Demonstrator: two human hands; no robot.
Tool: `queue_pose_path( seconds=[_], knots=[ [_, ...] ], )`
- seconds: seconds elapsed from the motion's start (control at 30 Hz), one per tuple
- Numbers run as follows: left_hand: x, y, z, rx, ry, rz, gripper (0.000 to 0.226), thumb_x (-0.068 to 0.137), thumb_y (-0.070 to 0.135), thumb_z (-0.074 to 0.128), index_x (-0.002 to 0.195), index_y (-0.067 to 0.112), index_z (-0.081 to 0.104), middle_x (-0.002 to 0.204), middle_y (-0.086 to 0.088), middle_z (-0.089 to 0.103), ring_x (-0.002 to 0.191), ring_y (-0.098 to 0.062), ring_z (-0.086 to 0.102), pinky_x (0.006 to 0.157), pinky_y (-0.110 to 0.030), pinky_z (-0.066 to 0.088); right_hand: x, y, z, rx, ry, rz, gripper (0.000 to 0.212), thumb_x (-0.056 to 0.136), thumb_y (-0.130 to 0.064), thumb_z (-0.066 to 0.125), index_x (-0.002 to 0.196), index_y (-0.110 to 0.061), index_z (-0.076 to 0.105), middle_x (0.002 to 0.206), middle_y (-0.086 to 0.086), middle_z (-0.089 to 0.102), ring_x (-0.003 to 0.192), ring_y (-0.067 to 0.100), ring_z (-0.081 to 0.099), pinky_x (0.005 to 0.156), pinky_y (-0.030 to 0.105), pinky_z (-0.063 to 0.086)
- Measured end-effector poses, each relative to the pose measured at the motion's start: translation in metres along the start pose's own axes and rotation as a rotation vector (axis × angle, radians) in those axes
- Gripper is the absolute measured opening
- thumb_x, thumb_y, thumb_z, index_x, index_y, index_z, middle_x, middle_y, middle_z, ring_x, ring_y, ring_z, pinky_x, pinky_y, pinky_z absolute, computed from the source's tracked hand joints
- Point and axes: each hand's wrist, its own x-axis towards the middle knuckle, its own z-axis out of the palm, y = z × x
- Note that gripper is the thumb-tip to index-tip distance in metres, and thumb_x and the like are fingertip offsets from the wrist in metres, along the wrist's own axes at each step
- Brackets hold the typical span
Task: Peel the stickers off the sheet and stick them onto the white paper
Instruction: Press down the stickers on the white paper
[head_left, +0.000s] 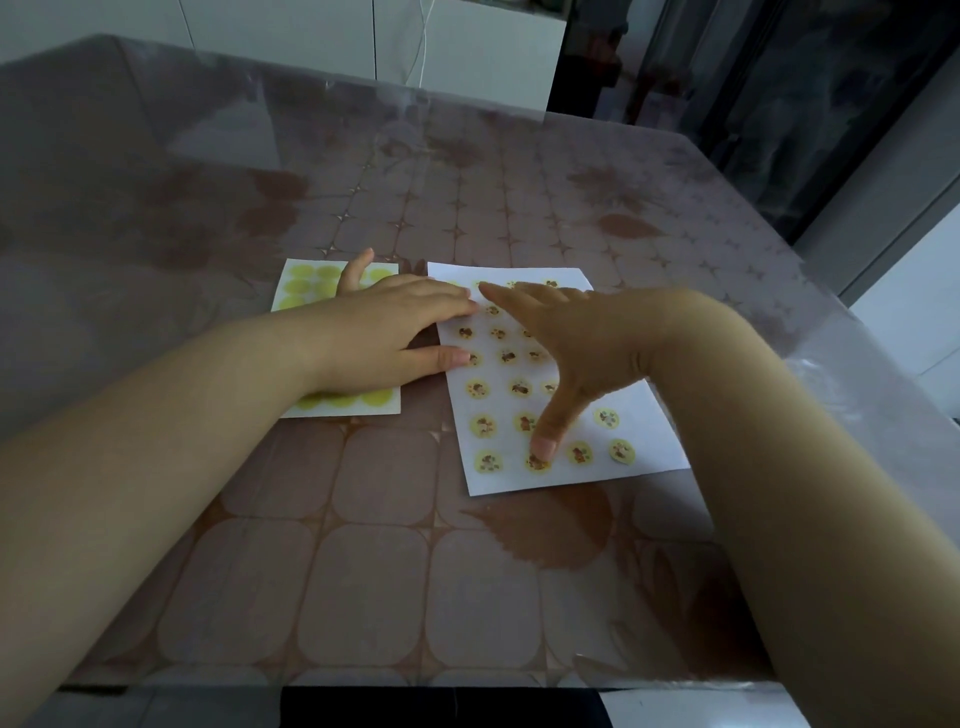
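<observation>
Currently on my feed, itemised:

1. Table (363, 571): covered with a brown patterned cloth of rounded squares and leaf shapes, under a clear cover (810, 332) that shows creases and glare at the far and right edges.

2. Sticker sheet (306, 283): lies flat on the table, left of centre. I see plain yellow rounds on it along the far and near rows; the middle is hidden under the forearm and hand.

3. White paper (644, 447): lies flat just beside the sheet, on its right, with a narrow strip of table between them. It is turned slightly, so its near edge slants.

4. Stickers (483, 425): small yellow rounds with brownish pictures, set in rows across the white paper. Several are hidden under the right hand.

5. Left hand (384, 332): palm down over the sticker sheet, fingers straight and flat, gripping nothing. Fingertips and thumb tip reach across onto the left edge of the white paper. The little finger points away toward the sheet's far edge.

6. Right hand (582, 343): palm down on the white paper, fingers spread wide, gripping nothing. The thumb (550, 426) points toward me and its tip presses on a sticker in the nearest row. The forefinger reaches toward the paper's far left part, close to the left hand's fingertips.
</observation>
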Motion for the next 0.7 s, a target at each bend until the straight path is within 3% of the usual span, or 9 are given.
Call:
queue_pose_path(
  seconds=[0.17,0.37,0.7],
  knots=[
    [0.000,-0.001,0.001,0.003,0.008,-0.002,0.058,0.086,0.055,0.030,0.141,0.036,0.022,0.150,0.022,0.018,0.138,-0.001,0.007,0.109,-0.042,-0.019,0.003,0.001,0.001,-0.007,-0.008,-0.005,0.140,0.045,-0.061,0.079,0.141,-0.040,-0.021,0.157,-0.009,-0.009,0.145,0.021,0.000,0.115,0.051,0.016],
    [0.001,-0.001,0.001,0.017,0.018,0.001,0.066,0.078,0.064,0.022,0.139,0.039,0.022,0.149,0.022,0.018,0.140,-0.003,-0.001,0.109,-0.043,-0.019,-0.008,0.021,-0.006,0.028,-0.050,0.047,0.138,0.044,-0.060,0.079,0.142,-0.042,-0.017,0.157,-0.012,0.001,0.142,0.019,0.018,0.113,0.043,0.023],
    [0.001,-0.002,0.002,0.008,0.031,0.006,0.067,0.076,0.064,0.021,0.138,0.041,0.022,0.149,0.024,0.017,0.140,-0.003,-0.004,0.109,-0.041,-0.020,-0.005,0.020,-0.003,-0.025,-0.058,0.063,0.138,0.046,-0.059,0.080,0.142,-0.041,-0.018,0.157,-0.011,-0.006,0.144,0.022,0.013,0.114,0.045,0.021]
  ],
)
